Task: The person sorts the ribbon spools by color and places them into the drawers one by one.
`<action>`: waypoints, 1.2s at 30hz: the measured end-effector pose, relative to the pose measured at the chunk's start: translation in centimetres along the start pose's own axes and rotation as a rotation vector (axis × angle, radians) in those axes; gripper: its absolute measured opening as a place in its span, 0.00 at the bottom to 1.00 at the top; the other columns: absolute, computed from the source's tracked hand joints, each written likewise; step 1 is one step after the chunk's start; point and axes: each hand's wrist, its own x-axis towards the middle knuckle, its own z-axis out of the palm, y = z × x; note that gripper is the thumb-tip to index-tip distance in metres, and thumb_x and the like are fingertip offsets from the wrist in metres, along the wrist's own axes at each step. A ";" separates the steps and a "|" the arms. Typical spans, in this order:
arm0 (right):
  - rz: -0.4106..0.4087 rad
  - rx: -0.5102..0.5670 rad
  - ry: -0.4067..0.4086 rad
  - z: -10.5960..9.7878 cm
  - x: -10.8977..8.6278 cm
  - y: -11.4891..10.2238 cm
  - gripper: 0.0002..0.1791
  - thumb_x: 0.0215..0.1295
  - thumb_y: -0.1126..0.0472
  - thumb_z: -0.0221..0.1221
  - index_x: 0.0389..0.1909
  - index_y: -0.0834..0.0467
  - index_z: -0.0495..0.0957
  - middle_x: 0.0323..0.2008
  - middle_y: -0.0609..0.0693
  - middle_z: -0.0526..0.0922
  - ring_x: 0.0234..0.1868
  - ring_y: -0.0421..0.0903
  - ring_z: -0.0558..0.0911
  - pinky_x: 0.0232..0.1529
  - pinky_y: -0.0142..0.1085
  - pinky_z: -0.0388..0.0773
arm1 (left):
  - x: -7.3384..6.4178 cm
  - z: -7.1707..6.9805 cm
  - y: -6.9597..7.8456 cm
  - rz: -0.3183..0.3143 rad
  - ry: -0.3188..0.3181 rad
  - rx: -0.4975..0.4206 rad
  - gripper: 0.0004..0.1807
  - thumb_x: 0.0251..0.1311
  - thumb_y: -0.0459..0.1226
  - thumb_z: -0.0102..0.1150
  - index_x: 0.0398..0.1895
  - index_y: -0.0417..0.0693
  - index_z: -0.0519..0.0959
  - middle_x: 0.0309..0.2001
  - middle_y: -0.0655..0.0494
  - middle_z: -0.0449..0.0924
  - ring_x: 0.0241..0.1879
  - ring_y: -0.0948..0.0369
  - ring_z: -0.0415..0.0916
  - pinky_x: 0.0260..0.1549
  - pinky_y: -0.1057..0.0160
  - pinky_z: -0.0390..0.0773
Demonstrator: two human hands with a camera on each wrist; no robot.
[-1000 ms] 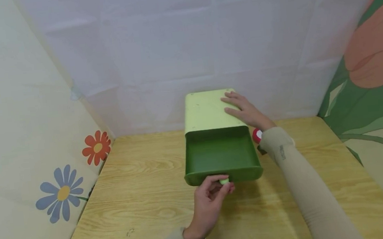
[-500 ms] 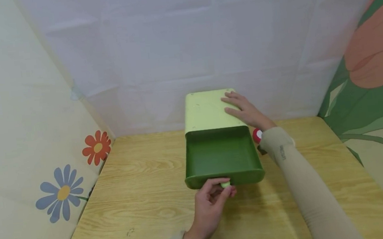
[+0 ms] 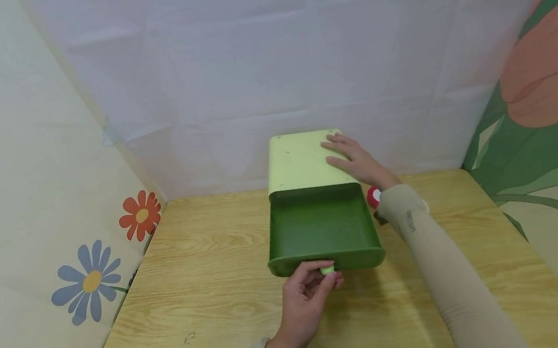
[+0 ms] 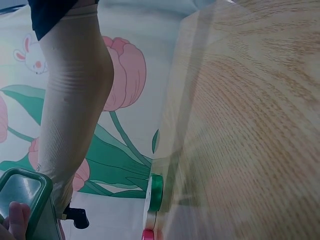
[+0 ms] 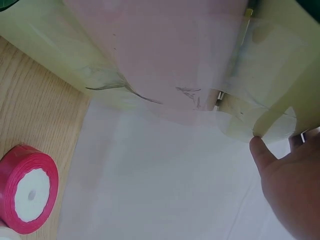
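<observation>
A pale green box (image 3: 298, 163) stands at the back of the table with its dark green drawer (image 3: 321, 226) pulled out toward me. Nothing lies on the visible drawer floor. My left hand (image 3: 302, 306) pinches the small light green knob (image 3: 327, 270) on the drawer front between thumb and fingers. Spread over the right side of the box top, my right hand (image 3: 355, 161) rests with its fingers extended. In the right wrist view, the thumb of the right hand (image 5: 295, 185) touches the box wall (image 5: 280, 75). Fingers (image 4: 17, 220) of the left hand show at the drawer's green edge in the left wrist view.
A red-pink ribbon roll (image 5: 30, 190) sits on the wooden table (image 3: 210, 292) right of the box, partly behind the right sleeve. A green ribbon roll (image 4: 156, 192) appears there too in the left wrist view. A white sheet (image 3: 229, 78) hangs behind the box.
The drawer has slid slightly farther out toward me, with my left hand on its knob, mostly in the first half second. My right hand stays on the box top.
</observation>
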 end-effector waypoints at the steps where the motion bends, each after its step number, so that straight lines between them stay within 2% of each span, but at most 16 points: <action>1: 0.001 0.002 -0.001 0.0 0.0 0.0 0.33 0.80 0.38 0.49 0.80 0.44 0.60 0.84 0.43 0.48 0.85 0.46 0.39 0.81 0.62 0.35 | 0.0 0.0 0.0 0.009 -0.003 0.002 0.11 0.71 0.30 0.62 0.53 0.37 0.79 0.43 0.33 0.87 0.43 0.45 0.88 0.45 0.50 0.89; 4: 0.002 0.005 -0.001 0.0 0.0 -0.1 0.33 0.80 0.38 0.49 0.80 0.44 0.61 0.84 0.43 0.48 0.85 0.46 0.38 0.81 0.62 0.35 | 0.0 0.0 0.0 0.015 -0.002 0.008 0.11 0.71 0.30 0.61 0.53 0.37 0.79 0.43 0.33 0.87 0.43 0.37 0.86 0.44 0.51 0.89; 7: 0.001 0.001 0.001 0.0 0.0 -0.1 0.33 0.80 0.38 0.48 0.80 0.44 0.61 0.84 0.43 0.48 0.85 0.46 0.39 0.81 0.62 0.35 | 0.0 0.1 0.0 0.002 0.003 0.006 0.11 0.71 0.31 0.62 0.53 0.37 0.79 0.42 0.34 0.87 0.43 0.36 0.86 0.45 0.51 0.89; 12: -0.005 -0.012 0.007 -0.1 0.1 0.0 0.33 0.80 0.38 0.49 0.80 0.44 0.61 0.84 0.43 0.49 0.85 0.47 0.39 0.81 0.63 0.35 | 0.1 0.2 0.1 -0.031 0.009 -0.003 0.11 0.70 0.32 0.63 0.53 0.38 0.79 0.43 0.34 0.87 0.43 0.49 0.89 0.46 0.52 0.89; 15: -0.007 -0.013 0.010 -0.2 0.1 0.0 0.33 0.80 0.39 0.48 0.80 0.45 0.61 0.84 0.44 0.49 0.85 0.47 0.39 0.81 0.62 0.35 | 0.2 0.2 0.2 -0.036 0.008 -0.007 0.11 0.70 0.32 0.63 0.53 0.38 0.79 0.43 0.34 0.87 0.44 0.52 0.89 0.46 0.51 0.88; 22: 0.002 0.007 0.000 -0.2 -0.1 0.3 0.33 0.80 0.39 0.49 0.80 0.45 0.60 0.84 0.43 0.48 0.85 0.46 0.38 0.82 0.61 0.35 | 0.1 0.3 0.0 -0.032 0.000 -0.005 0.12 0.71 0.31 0.62 0.53 0.37 0.79 0.43 0.33 0.87 0.44 0.46 0.88 0.46 0.49 0.88; 27: -0.002 0.006 0.015 -0.3 -0.2 0.4 0.35 0.80 0.38 0.48 0.82 0.43 0.56 0.84 0.42 0.45 0.85 0.48 0.40 0.81 0.63 0.37 | 0.2 0.2 -0.1 -0.023 0.000 0.000 0.12 0.71 0.31 0.62 0.53 0.36 0.79 0.43 0.33 0.87 0.43 0.48 0.89 0.45 0.51 0.89; 32: 0.031 0.078 0.057 -0.8 -0.8 1.3 0.35 0.80 0.37 0.47 0.83 0.39 0.51 0.84 0.41 0.45 0.85 0.51 0.44 0.81 0.63 0.41 | 0.0 0.2 -0.1 -0.016 0.001 0.009 0.12 0.70 0.32 0.62 0.53 0.35 0.79 0.43 0.33 0.87 0.42 0.57 0.89 0.45 0.50 0.89; 36: 0.100 0.162 0.092 -1.2 -1.7 2.7 0.35 0.81 0.37 0.45 0.83 0.39 0.51 0.84 0.44 0.47 0.84 0.52 0.45 0.81 0.63 0.43 | 0.0 0.3 0.0 -0.018 0.008 0.010 0.11 0.70 0.32 0.63 0.52 0.37 0.79 0.43 0.34 0.87 0.43 0.48 0.89 0.45 0.50 0.88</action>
